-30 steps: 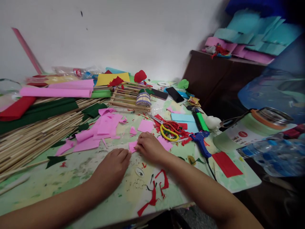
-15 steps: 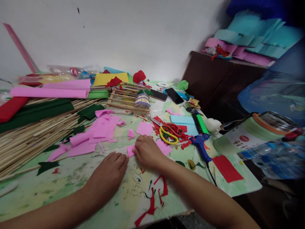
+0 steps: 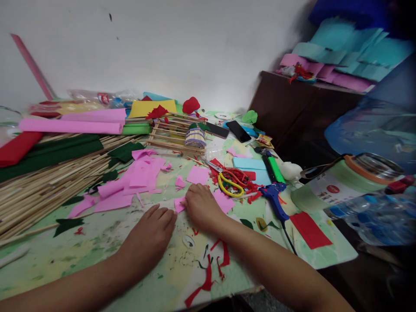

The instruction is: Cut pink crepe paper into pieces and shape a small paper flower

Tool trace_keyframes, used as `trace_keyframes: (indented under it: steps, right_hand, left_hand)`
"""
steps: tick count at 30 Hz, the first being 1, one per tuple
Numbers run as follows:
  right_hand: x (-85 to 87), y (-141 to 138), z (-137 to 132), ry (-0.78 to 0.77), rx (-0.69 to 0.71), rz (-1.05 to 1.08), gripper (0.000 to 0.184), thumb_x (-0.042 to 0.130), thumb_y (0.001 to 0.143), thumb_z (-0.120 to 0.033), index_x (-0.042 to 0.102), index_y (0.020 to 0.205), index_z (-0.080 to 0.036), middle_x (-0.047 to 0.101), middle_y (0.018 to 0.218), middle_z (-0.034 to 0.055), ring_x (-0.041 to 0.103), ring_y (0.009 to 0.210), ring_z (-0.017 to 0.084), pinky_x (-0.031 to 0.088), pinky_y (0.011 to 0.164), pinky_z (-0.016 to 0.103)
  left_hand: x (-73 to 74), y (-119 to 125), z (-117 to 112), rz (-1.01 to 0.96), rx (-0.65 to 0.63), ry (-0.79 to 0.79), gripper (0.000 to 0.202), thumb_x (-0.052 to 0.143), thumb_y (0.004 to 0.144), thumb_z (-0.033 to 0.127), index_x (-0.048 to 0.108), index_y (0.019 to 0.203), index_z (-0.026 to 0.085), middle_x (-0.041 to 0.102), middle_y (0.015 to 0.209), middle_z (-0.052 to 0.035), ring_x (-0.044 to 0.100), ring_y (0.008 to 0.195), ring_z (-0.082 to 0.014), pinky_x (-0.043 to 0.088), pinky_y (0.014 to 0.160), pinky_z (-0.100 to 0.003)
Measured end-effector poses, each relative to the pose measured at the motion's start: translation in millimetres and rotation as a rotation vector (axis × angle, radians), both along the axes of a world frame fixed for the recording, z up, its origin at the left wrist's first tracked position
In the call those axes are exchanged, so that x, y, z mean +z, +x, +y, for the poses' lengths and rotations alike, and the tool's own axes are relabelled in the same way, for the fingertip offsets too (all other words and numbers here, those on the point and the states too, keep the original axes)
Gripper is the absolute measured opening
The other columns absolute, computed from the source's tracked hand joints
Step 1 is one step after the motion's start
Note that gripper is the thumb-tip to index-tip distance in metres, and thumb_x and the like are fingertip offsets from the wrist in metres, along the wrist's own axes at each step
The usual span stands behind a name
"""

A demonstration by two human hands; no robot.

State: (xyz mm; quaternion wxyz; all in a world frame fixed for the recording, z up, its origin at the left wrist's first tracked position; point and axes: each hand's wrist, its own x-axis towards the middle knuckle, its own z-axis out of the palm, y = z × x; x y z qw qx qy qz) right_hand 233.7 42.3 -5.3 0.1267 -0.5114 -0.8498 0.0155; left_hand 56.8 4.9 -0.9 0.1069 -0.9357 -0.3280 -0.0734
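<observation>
A small pink crepe paper piece (image 3: 179, 205) lies between my hands near the middle of the table. My right hand (image 3: 202, 207) is closed on its right end, fingers curled down. At its left edge, the bent fingers of my left hand (image 3: 150, 234) are pressed together with the tips against the paper; the thumb is hidden. Another pink square (image 3: 198, 174) lies just beyond my right hand, and a pink sheet (image 3: 224, 201) shows beside that wrist. Yellow-handled scissors (image 3: 230, 185) rest on red scraps to the right.
Cut pink sheets (image 3: 143, 173) and a bundle of thin sticks (image 3: 48, 190) spread leftward. On the right are a blue glue gun (image 3: 275, 201) with its cord, a red paper rectangle (image 3: 310, 229) and a large green jar (image 3: 328, 184). A stick frame (image 3: 175, 134) stands behind.
The view has shifted slightly, moving the left side of the scene a little to the right. Both hands keep nearly the same pose at the pink paper.
</observation>
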Motion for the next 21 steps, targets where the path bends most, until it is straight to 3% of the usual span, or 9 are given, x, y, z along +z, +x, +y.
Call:
trace_keyframes:
  steps: [9, 14, 18, 21]
  right_hand:
    - [-3.7, -7.0, 2.3, 0.06, 0.026, -0.089, 0.017, 0.047, 0.084, -0.02, 0.062, 0.085, -0.013, 0.055, 0.089, 0.0108, 0.045, 0.087, 0.025, 0.036, 0.077, 0.038]
    - [-1.9, -6.7, 2.4, 0.052, 0.037, -0.093, 0.017, 0.047, 0.083, -0.019, 0.063, 0.085, -0.012, 0.055, 0.088, 0.0106, 0.045, 0.088, 0.025, 0.037, 0.077, 0.039]
    - [0.7, -6.5, 1.3, 0.041, 0.029, -0.084, 0.015, 0.051, 0.081, -0.021, 0.063, 0.086, -0.013, 0.056, 0.09, 0.0103, 0.045, 0.09, 0.025, 0.036, 0.079, 0.038]
    - [1.5, -6.7, 1.0, 0.035, 0.023, -0.087, 0.016, 0.05, 0.083, -0.022, 0.063, 0.087, -0.013, 0.056, 0.091, 0.0101, 0.045, 0.09, 0.024, 0.035, 0.079, 0.038]
  left_hand:
    - [0.8, 0.3, -0.2, -0.023, -0.004, -0.011, 0.031, 0.041, 0.078, 0.001, 0.064, 0.097, 0.009, 0.066, 0.091, -0.0138, 0.056, 0.086, -0.0264, 0.04, 0.09, -0.049]
    - [6.1, 0.1, 3.4, 0.016, 0.037, -0.058, 0.024, 0.042, 0.083, 0.008, 0.064, 0.09, 0.011, 0.064, 0.085, -0.012, 0.056, 0.08, -0.026, 0.043, 0.083, -0.049]
    - [4.4, -1.6, 7.5, 0.017, 0.042, -0.092, 0.032, 0.045, 0.084, 0.01, 0.057, 0.113, 0.012, 0.062, 0.087, -0.0109, 0.055, 0.082, -0.0255, 0.045, 0.08, -0.046]
    - [-0.2, -2.6, 8.3, 0.016, 0.026, -0.124, 0.034, 0.046, 0.083, 0.008, 0.056, 0.115, 0.013, 0.062, 0.09, -0.0109, 0.054, 0.084, -0.0255, 0.047, 0.077, -0.043]
